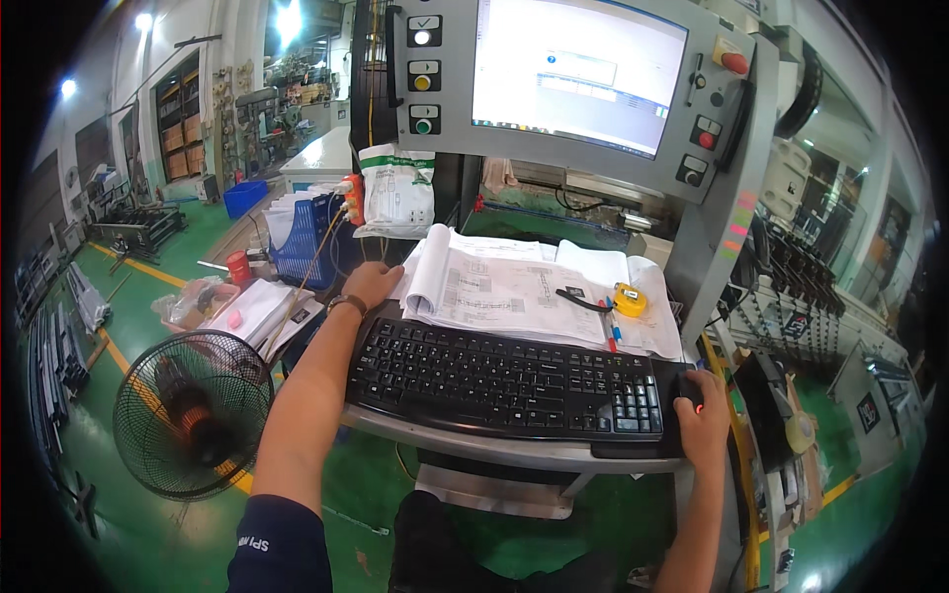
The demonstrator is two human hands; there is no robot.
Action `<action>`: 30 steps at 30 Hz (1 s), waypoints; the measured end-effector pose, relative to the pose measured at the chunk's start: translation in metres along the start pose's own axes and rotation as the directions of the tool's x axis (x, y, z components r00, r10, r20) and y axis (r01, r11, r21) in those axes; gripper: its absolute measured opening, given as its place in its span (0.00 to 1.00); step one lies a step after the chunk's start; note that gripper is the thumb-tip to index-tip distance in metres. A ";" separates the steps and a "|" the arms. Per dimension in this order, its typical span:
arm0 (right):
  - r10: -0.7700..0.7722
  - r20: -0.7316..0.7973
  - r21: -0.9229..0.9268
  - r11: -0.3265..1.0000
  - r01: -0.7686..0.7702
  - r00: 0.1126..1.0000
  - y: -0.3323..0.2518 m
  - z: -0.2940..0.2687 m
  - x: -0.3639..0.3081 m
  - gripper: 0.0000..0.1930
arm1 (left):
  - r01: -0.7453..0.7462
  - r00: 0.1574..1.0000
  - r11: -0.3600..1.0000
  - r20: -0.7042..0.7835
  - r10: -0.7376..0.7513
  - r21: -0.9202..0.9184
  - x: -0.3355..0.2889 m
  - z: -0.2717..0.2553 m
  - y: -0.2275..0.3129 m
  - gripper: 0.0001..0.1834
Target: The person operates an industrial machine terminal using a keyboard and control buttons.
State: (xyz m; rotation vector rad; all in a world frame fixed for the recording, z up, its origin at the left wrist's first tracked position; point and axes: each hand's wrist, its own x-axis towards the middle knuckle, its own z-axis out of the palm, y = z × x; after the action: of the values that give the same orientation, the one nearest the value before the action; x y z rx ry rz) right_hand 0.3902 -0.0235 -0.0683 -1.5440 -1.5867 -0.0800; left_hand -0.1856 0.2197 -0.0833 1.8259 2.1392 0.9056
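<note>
My right hand [702, 415] is wrapped over a black computer mouse [684, 387] with a small red glow, at the right end of the desk. A black keyboard [504, 381] lies between my two hands. My left hand [371, 284] rests at the left edge of the papers, thumb apart from the fingers, with nothing visible in it. Printed drawings [504, 287] lie behind the keyboard, their left side curled over. On them sit a yellow tape measure [630, 299] with a black strap, and red and blue pens [612, 331].
A machine control panel with a lit screen [578, 74] and coloured buttons stands above the desk. To the left are a black fan [193, 415], a blue file holder [308, 242] and a white-green bag [395, 193]. A tape roll [799, 433] is at right.
</note>
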 end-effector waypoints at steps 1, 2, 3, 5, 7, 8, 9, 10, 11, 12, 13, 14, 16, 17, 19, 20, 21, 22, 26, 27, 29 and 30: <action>0.021 0.011 0.008 1.000 -0.021 1.000 -0.002 -0.001 0.000 0.24 | 0.001 1.000 1.000 0.000 -0.001 -0.004 0.000 0.000 0.001 0.34; 0.042 0.021 0.017 0.999 -0.042 0.999 -0.004 -0.001 0.000 0.25 | 0.000 1.000 1.000 0.002 0.000 -0.004 0.000 -0.001 0.001 0.34; 0.044 0.021 0.016 0.999 -0.044 0.999 -0.004 -0.001 0.000 0.25 | 0.000 1.000 1.000 0.004 0.000 0.000 0.000 -0.001 0.001 0.34; 0.033 0.003 0.031 0.999 -0.033 0.999 -0.004 0.000 0.000 0.26 | -0.005 1.000 1.000 0.011 0.005 0.001 0.000 -0.001 0.003 0.34; 0.031 -0.005 0.041 0.999 -0.031 1.000 -0.007 0.000 0.000 0.26 | -0.002 1.000 1.000 0.003 0.002 0.002 0.000 -0.002 0.001 0.34; 0.026 -0.011 0.053 0.998 -0.025 1.000 -0.007 0.001 0.000 0.26 | -0.005 1.000 1.000 0.005 0.005 0.002 0.000 -0.001 0.000 0.34; 0.028 -0.012 0.052 0.998 -0.027 1.000 -0.006 0.001 0.000 0.26 | -0.003 1.000 1.000 -0.001 0.003 0.003 0.000 -0.001 -0.001 0.34; 0.029 -0.003 0.024 0.999 -0.029 1.000 -0.004 0.002 0.000 0.26 | -0.001 1.000 1.000 -0.007 0.001 0.005 0.000 -0.001 0.000 0.34; 0.031 0.005 -0.005 1.000 -0.031 1.000 -0.002 0.002 0.000 0.26 | -0.003 1.000 1.000 -0.006 0.003 0.005 0.000 -0.001 0.001 0.34; 0.031 0.004 -0.005 0.999 -0.031 1.000 -0.002 0.002 0.000 0.26 | 0.000 1.000 1.000 0.000 0.000 0.007 0.000 -0.001 0.002 0.34; 0.038 0.004 -0.006 0.999 -0.038 0.999 -0.001 0.002 -0.001 0.26 | 0.004 1.000 1.000 0.006 -0.004 0.010 0.000 -0.001 0.002 0.34; 0.046 0.003 -0.006 0.999 -0.046 0.999 -0.001 0.002 -0.001 0.26 | 0.004 1.000 1.000 0.006 -0.004 0.010 0.000 -0.001 0.002 0.34; 0.039 0.006 -0.001 0.999 -0.039 0.999 0.001 0.002 0.000 0.26 | 0.003 1.000 1.000 0.015 -0.003 0.015 0.001 -0.002 0.002 0.34; 0.031 0.009 0.004 0.999 -0.032 0.999 0.001 0.002 0.000 0.26 | 0.003 1.000 1.000 0.015 -0.004 0.016 0.001 -0.001 0.001 0.34; 0.033 0.011 0.009 0.999 -0.033 0.999 0.000 0.002 0.000 0.26 | 0.001 1.000 1.000 0.009 -0.001 0.013 0.001 -0.001 0.001 0.34; 0.034 0.013 0.013 0.999 -0.034 0.999 -0.001 0.002 0.000 0.26 | 0.002 1.000 1.000 0.009 -0.002 0.013 0.001 -0.001 0.000 0.34; 0.033 0.014 0.013 0.999 -0.033 0.999 -0.001 0.002 0.000 0.26 | 0.002 1.000 1.000 0.005 -0.002 0.007 0.001 0.000 0.000 0.34; 0.022 0.014 0.008 1.000 -0.023 1.000 -0.001 0.001 -0.001 0.26 | 0.002 1.000 1.000 0.001 -0.002 0.000 0.001 0.000 0.000 0.34; 0.007 0.001 -0.022 1.000 -0.007 1.000 -0.005 0.002 -0.001 0.26 | -0.005 1.000 1.000 -0.003 0.005 -0.004 0.000 -0.001 0.001 0.34; 0.007 0.002 -0.022 1.000 -0.006 1.000 -0.005 0.001 -0.001 0.26 | 0.003 1.000 1.000 0.002 -0.003 -0.006 0.000 -0.001 0.002 0.34; 0.010 0.025 -0.003 1.000 -0.010 1.000 -0.004 -0.001 -0.001 0.25 | 0.013 1.000 1.000 0.006 -0.013 -0.007 0.000 -0.002 0.002 0.34; 0.009 0.027 -0.002 1.000 -0.009 1.000 -0.003 -0.001 -0.001 0.25 | 0.009 1.000 1.000 0.008 -0.009 -0.010 0.000 -0.002 0.002 0.34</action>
State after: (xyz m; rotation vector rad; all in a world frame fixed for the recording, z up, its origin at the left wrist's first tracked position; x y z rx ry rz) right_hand 0.3880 -0.0251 -0.0668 -1.5595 -1.6011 -0.0568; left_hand -0.1851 0.2187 -0.0809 1.8108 2.1322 0.9046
